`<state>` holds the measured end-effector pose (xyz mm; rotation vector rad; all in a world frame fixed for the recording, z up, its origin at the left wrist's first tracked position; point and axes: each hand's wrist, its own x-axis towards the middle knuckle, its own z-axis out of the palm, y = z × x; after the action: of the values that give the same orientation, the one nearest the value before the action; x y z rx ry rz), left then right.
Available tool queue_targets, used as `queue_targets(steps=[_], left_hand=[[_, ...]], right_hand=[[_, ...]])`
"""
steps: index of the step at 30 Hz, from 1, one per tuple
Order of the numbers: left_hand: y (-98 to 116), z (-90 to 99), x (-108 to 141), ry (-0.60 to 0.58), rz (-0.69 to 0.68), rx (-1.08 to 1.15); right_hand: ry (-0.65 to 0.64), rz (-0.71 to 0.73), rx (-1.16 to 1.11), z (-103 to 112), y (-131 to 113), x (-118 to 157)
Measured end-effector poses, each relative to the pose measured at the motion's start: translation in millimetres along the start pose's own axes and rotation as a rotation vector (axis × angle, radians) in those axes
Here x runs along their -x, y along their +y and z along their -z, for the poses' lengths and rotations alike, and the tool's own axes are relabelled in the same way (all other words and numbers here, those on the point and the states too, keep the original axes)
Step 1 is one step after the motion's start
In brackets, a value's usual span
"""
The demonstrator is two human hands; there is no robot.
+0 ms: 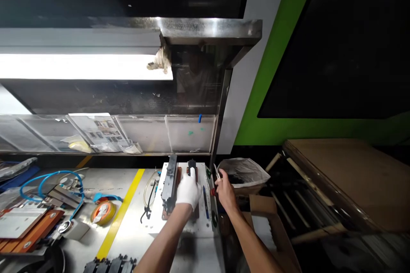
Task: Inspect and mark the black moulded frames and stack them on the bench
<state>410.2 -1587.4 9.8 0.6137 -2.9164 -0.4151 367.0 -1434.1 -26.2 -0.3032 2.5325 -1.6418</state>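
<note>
The gloved left hand [188, 190] rests over a small black part [192, 164] on the white fixture [201, 227], its grip unclear, while the bare right hand [225, 188] pinches a slim tool [217, 171] beside the lined bin [254, 175], where a loose hold could drop it in.

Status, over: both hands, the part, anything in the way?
Gloved left hand over short black part. Right hand holding slim metallic tool. Long black part close alongside, left of glove.
</note>
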Motion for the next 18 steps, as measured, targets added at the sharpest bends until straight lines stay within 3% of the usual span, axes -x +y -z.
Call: queue_targets(steps=[3, 6, 8, 11, 13, 15, 18], left_hand=[[1.7, 7.0, 15.2, -0.07, 0.012, -0.011], [0.2, 13.9, 56.9, -0.082, -0.069, 0.047], [-3.7, 23.1, 92.0, 0.004, -0.173, 0.119], [-16.2, 45.5, 127.5, 0.263, -0.234, 0.143], [-28.2, 62.3, 128.7, 0.429, -0.19, 0.09], [-40.7, 76.6, 113.6, 0.502, -0.118, 0.045], [-53.0, 90.8, 77.7, 0.403, 0.02, 0.077]], right_hand=[[-0.014, -0.179, -0.139, -8.4, 32.4, 68.5], [-0.057, -0.321, -0.328, -33.1, 52.6, 134.4], [-0.051, -0.413, -0.498, -51.9, 60.8, 160.2], [-0.01, -0.483, -0.605, -71.1, 70.0, 173.9], [-0.007, -0.494, -0.621, -75.0, 76.4, 179.8], [-0.011, -0.519, -0.645, -72.8, 83.8, 191.7], [-0.005, -0.576, -0.666, -61.7, 95.8, 219.6]])
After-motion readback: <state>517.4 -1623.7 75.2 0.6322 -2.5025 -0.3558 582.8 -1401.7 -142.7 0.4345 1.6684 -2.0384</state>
